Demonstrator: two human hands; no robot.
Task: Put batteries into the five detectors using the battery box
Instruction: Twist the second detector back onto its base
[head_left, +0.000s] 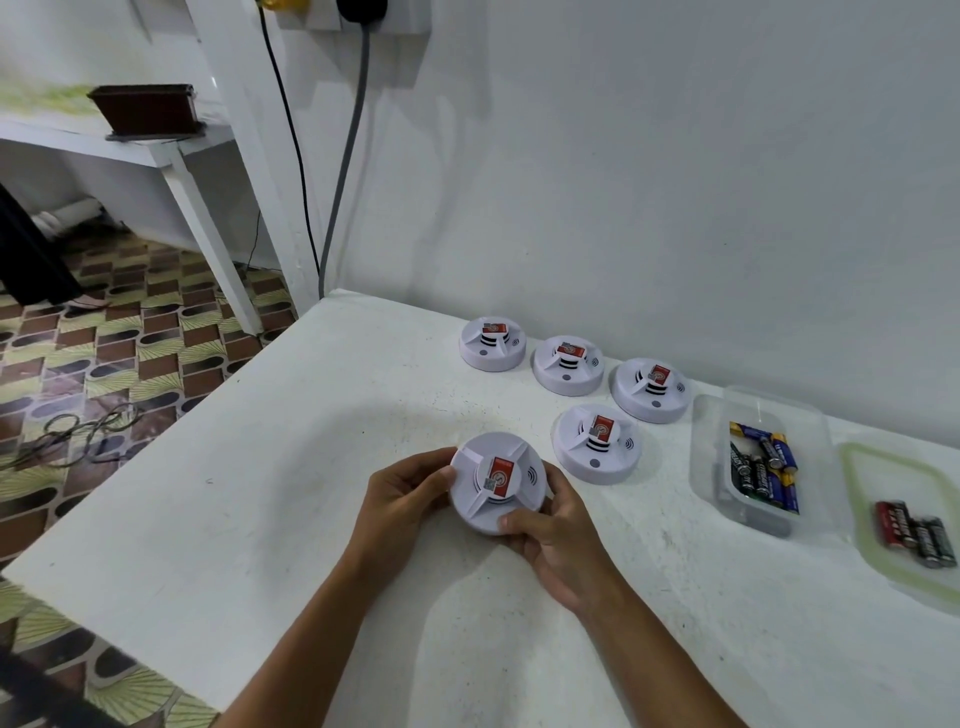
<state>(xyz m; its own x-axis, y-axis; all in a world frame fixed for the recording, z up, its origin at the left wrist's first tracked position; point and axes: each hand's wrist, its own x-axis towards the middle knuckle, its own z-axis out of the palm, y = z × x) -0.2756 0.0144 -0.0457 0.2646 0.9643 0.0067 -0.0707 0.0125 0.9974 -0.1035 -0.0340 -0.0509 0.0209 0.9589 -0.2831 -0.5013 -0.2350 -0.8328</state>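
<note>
A round white detector (496, 480) with a red sticker on top is held between both hands over the white table (260, 499). My left hand (402, 499) grips its left rim, my right hand (556, 538) grips its lower right rim with the thumb on top. Several more white detectors sit face up near the wall: one (492, 343), another (569, 364), a third (652, 389), and one closer (596, 442). A clear plastic battery box (711, 457) at the right holds several black and blue batteries (763, 467).
The box's clear lid (862, 483) lies at the far right with a few red and black batteries (917, 532) on it. The wall runs close behind the detectors. The table's left edge drops to a patterned floor with cables.
</note>
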